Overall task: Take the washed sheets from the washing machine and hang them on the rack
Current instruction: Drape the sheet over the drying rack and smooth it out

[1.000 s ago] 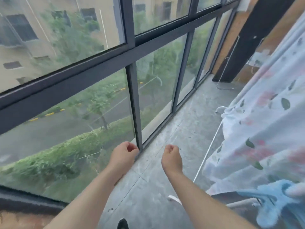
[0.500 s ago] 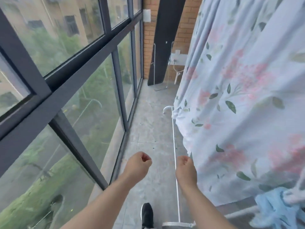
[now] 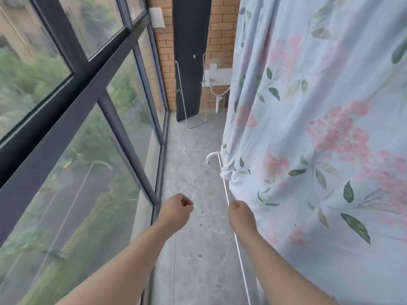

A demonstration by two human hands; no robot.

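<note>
My view turns from the window (image 3: 66, 128) to the rack (image 3: 225, 186).
The floral sheet (image 3: 319, 150) already hangs there; my left hand (image 3: 176, 213) and right hand (image 3: 241, 215) are empty, fingers curled together.

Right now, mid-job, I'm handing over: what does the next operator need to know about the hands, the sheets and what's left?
Left hand: curled, holds nothing.
Right hand: curled, holds nothing, close beside the rack.
Sheet: hangs draped over the rack.
Done: that sheet is up.
Left: the washing machine is out of view, so check it for more sheets.
</note>
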